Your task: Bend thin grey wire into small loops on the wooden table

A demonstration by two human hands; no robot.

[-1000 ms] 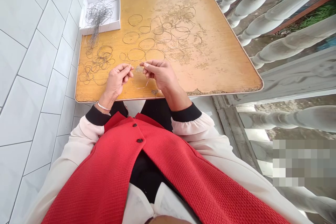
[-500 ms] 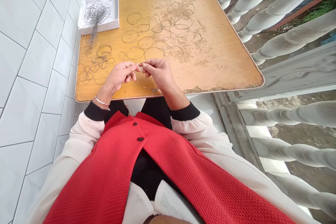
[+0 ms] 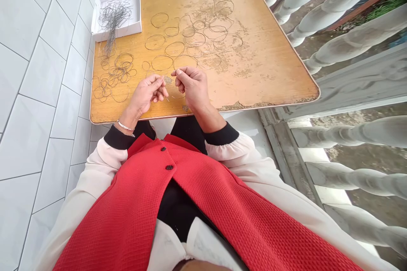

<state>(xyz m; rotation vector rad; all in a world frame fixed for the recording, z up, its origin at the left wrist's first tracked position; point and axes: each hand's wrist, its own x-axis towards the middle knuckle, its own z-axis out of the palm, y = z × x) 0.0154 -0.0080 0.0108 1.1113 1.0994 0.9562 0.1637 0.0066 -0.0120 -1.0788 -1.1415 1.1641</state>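
Over the near edge of the table, my left hand (image 3: 150, 92) is closed in a pinch on a thin wire (image 3: 168, 99), whose fine end pokes out below the fingers. My right hand (image 3: 193, 86) is a short gap to the right, thumb and forefinger pressed together on what looks like another part of the wire; most of it is too fine to follow. Beyond both hands, several thin wire rings (image 3: 162, 62) lie spread over the tabletop. A tangled group of smaller wire rings (image 3: 122, 67) lies to the left of them.
A white open box (image 3: 135, 25) stands at the table's far left corner, with a bundle of thin wires (image 3: 114, 15) hanging over its front wall. The wooden table (image 3: 270, 72) has worn patches. A tiled wall (image 3: 41, 72) is at left, a white balustrade (image 3: 330, 17) at right.
My hands have drawn apart; their fingertips met before, and now a gap shows between them. A fine wire end has come into view below my left fingers.
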